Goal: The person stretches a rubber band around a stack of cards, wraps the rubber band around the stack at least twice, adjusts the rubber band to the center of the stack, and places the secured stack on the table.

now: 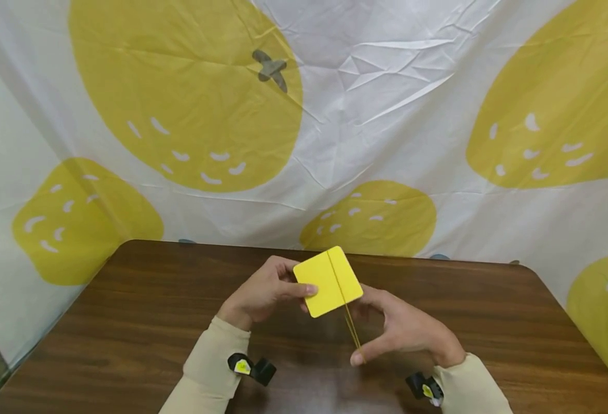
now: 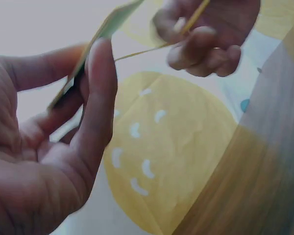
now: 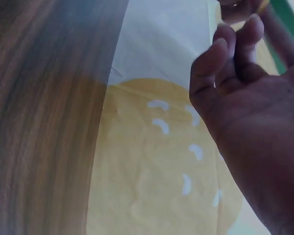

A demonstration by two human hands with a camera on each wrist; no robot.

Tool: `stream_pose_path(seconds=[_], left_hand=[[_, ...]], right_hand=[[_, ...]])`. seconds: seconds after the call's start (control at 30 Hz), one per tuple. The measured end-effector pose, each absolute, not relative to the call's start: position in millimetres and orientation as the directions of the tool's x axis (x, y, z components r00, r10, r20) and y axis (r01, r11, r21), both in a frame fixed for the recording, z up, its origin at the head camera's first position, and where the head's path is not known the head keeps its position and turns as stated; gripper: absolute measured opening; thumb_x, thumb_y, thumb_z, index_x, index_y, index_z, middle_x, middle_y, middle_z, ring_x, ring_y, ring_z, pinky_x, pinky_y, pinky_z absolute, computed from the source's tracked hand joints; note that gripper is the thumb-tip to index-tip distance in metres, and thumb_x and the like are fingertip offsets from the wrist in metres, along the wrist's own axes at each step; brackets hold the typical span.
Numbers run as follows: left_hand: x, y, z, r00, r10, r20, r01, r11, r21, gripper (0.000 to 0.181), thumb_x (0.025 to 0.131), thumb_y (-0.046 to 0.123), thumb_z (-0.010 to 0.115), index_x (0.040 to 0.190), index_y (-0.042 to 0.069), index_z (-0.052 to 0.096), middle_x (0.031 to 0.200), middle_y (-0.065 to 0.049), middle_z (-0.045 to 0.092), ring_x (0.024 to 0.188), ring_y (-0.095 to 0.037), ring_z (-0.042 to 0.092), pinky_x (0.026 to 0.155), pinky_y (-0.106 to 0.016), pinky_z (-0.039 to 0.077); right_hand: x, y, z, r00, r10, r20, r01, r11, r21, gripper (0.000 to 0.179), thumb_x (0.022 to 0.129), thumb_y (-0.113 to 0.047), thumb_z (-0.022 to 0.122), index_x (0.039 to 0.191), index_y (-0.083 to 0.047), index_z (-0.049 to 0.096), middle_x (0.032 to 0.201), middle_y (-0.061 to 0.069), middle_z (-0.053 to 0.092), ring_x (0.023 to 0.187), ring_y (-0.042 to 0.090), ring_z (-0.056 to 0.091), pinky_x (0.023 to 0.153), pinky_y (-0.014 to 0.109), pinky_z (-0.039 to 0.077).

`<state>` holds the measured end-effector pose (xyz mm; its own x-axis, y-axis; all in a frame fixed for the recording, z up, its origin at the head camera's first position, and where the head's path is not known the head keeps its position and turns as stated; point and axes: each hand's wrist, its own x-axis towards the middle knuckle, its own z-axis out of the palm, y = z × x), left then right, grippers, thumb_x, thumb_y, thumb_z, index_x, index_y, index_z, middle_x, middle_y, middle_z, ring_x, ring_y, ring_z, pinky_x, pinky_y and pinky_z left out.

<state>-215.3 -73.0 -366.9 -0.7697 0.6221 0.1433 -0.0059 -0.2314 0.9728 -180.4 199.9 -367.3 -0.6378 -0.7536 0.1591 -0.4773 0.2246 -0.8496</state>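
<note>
A yellow square card (image 1: 320, 282) with rounded corners is held tilted above the table, pinched by my left hand (image 1: 267, 292) with the thumb on its face. Seen edge-on in the left wrist view, the card (image 2: 99, 36) shows a greenish far side. A thin yellow rubber band (image 1: 354, 329) runs across the card's face and stretches off its lower edge. My right hand (image 1: 409, 326) holds the band's loop pulled out at the thumb, its other fingers partly hidden behind the card's right corner. In the right wrist view, several fingers (image 3: 225, 44) are bent.
Both hands are over a dark brown wooden table (image 1: 127, 322). Behind it hangs a white cloth (image 1: 366, 144) printed with large yellow fruit. Each sleeve carries a small black wrist camera, one on the left (image 1: 263, 371) and one on the right (image 1: 417, 384).
</note>
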Motion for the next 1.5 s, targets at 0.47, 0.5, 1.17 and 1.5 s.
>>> stream_pose_path(seconds=[0.47, 0.5, 1.17, 1.5], left_hand=[[-227, -81, -369, -0.951, 0.293, -0.094, -0.221, -0.437, 0.872, 0.025, 0.097, -0.009, 0.056, 0.12, -0.02, 0.057, 0.089, -0.009, 0.071, 0.074, -0.015, 0.069, 0.069, -0.026, 0.059], [-227, -79, -369, -0.958, 0.274, -0.087, -0.208, -0.451, 0.868, 0.029, 0.098, -0.009, 0.056, 0.124, -0.021, 0.054, 0.089, -0.009, 0.071, 0.075, -0.015, 0.069, 0.07, -0.026, 0.059], [-217, -77, -368, -0.686, 0.5, 0.529, 0.532, -0.151, 0.833, 0.014, 0.088, 0.0, 0.077, 0.099, -0.007, 0.073, 0.089, -0.013, 0.07, 0.072, -0.019, 0.066, 0.063, -0.038, 0.059], [-195, -65, -342, -0.591, 0.693, 0.412, 0.73, 0.243, 0.639, 0.011, 0.084, -0.001, 0.081, 0.079, 0.006, 0.073, 0.08, 0.002, 0.062, 0.061, -0.004, 0.053, 0.053, -0.02, 0.048]], right_hand=[[-179, 197, -367, -0.507, -0.799, 0.323, -0.597, 0.056, -0.8, 0.079, 0.093, -0.005, 0.073, 0.16, -0.013, 0.032, 0.106, 0.003, 0.056, 0.096, 0.008, 0.054, 0.08, 0.024, 0.047], [-179, 196, -367, -0.524, -0.786, 0.328, -0.596, 0.064, -0.8, 0.084, 0.093, 0.0, 0.069, 0.162, -0.013, 0.022, 0.11, 0.004, 0.058, 0.098, 0.008, 0.055, 0.082, 0.025, 0.048], [-193, 199, -371, -0.64, -0.562, 0.524, -0.664, 0.061, -0.746, 0.075, 0.103, -0.058, 0.03, 0.116, 0.004, 0.069, 0.079, 0.011, 0.04, 0.071, 0.019, 0.045, 0.063, 0.032, 0.044], [-188, 192, -371, -0.718, -0.534, 0.447, -0.609, 0.171, -0.775, 0.032, 0.108, -0.013, 0.049, 0.088, -0.012, 0.073, 0.084, 0.002, 0.053, 0.081, 0.015, 0.053, 0.074, 0.028, 0.045]])
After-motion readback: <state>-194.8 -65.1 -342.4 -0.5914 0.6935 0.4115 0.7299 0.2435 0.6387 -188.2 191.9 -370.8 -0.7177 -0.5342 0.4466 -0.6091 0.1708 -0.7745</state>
